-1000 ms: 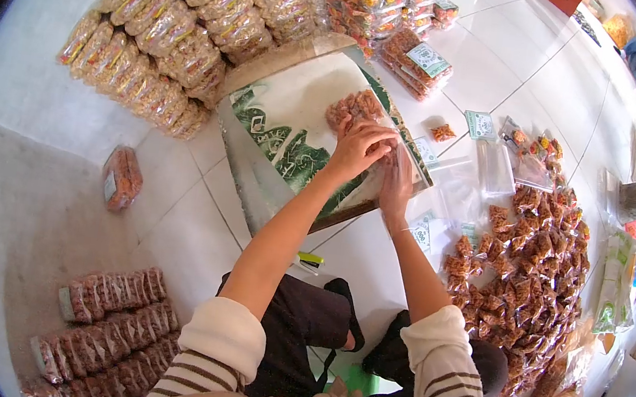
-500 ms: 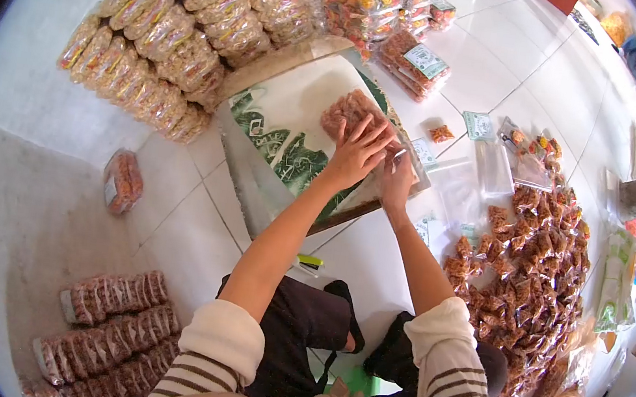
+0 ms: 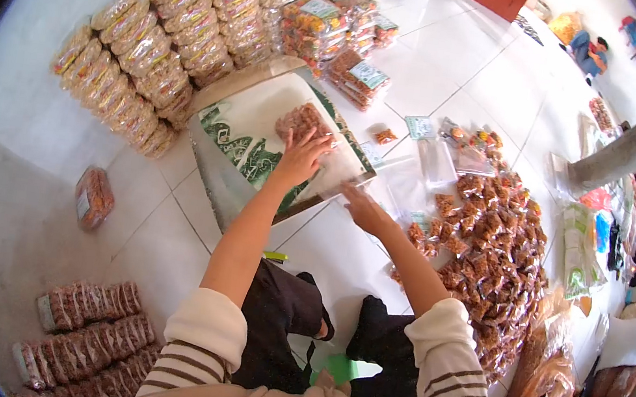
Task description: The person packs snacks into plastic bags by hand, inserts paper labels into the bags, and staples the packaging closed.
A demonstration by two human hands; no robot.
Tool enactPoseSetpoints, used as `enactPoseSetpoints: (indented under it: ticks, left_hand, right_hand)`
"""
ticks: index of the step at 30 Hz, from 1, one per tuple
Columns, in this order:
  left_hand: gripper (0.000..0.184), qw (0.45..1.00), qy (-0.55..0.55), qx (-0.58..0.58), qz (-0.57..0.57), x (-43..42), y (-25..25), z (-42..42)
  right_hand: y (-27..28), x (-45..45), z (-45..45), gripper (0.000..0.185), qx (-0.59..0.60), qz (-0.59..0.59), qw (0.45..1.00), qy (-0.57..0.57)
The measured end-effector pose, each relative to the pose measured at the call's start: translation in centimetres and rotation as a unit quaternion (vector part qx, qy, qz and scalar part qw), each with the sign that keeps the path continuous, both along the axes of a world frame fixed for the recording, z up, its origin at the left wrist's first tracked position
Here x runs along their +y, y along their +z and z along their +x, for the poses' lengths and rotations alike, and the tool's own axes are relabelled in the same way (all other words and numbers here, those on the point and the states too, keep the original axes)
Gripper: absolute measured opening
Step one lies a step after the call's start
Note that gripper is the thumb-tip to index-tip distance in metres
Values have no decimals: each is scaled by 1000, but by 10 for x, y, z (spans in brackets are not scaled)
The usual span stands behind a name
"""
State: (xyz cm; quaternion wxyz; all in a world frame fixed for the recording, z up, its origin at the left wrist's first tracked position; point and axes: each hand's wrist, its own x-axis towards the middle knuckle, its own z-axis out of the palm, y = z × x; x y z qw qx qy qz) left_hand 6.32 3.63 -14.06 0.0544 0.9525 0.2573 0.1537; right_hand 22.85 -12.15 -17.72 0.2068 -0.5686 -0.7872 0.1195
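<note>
My left hand [image 3: 301, 158] lies with fingers spread on a clear plastic bag of reddish-brown snacks [image 3: 301, 119]. The bag rests on a cardboard box [image 3: 205, 177] with a white and green printed top. My right hand [image 3: 364, 208] is at the box's near right edge, fingers stretched toward the box and apart from the left hand. I see nothing held in it. A green stapler-like item [image 3: 276, 256] lies on the floor in front of the box, partly hidden by my left leg.
Stacked snack packs [image 3: 134, 45] line the wall behind the box. A large heap of small brown snack packets [image 3: 492, 267] spreads to the right, beside empty clear bags [image 3: 437, 163]. Filled long packs [image 3: 86, 345] lie at lower left. A grey post [image 3: 626, 145] stands at right.
My right hand has drawn away from the left hand and the bag, toward the box's near edge, and its fingers have opened. The view has shifted to the right.
</note>
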Motion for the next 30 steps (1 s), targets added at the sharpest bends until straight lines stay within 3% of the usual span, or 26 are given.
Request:
enactPoseSetpoints:
  ticks: [1,2,3,5,6,10,12,14,15,18,20,22,25,26,28,30]
  left_hand:
    - [36,999,16,-42,5,-8,3,0]
    - [36,999,8,-42,8,-15,6,3]
    - [31,999,30,-34,29,-22,9,7]
    - [17,994,32,-65,78,-42,25,22]
    - [17,995,24,-64,78,-54,32,34]
    - [16,981,-145,-126,-25,-101,45,103]
    - [14,968,-213,-62,-116,-129,44,142]
    - [20,962,-232,3,-144,-157,30,168]
    - [20,959,-231,13,-164,-168,19,178]
    - [24,946,-94,-65,-302,-203,-58,195]
    - [35,905,-9,-158,-396,-225,-126,197]
    - [48,843,293,-76,-445,-254,-156,197]
    - [56,843,309,-32,-440,-269,-202,186]
    - [54,845,278,-94,-447,-269,-211,186]
    - [52,843,248,-156,-451,-265,-225,193]
    - [46,757,278,-176,-565,-261,-273,208]
  right_hand:
    - [0,-8,4,36,-29,-7,999,29]
    - [-1,-18,7,31,-56,-15,997,57]
    - [15,-29,8,31,-55,-14,997,48]
    - [43,-51,20,24,-72,-118,990,-3]
    - [42,-60,30,24,-69,-63,995,-24]
    - [35,-111,83,22,24,-69,965,-251]
    - [17,-137,103,21,74,-72,945,-309]
    - [-4,-161,113,20,130,-86,880,-448]
    - [-37,-171,126,23,140,-106,877,-448]
    - [-72,-187,124,27,152,-187,856,-457]
    - [-106,-208,116,35,127,-157,882,-427]
    - [-121,-200,118,32,134,-145,859,-473]
    - [-130,-182,110,39,172,-134,803,-555]
    - [-140,-182,110,39,172,-140,800,-558]
    - [-158,-175,105,42,244,-12,806,-540]
    - [-130,-163,94,34,250,-32,790,-559]
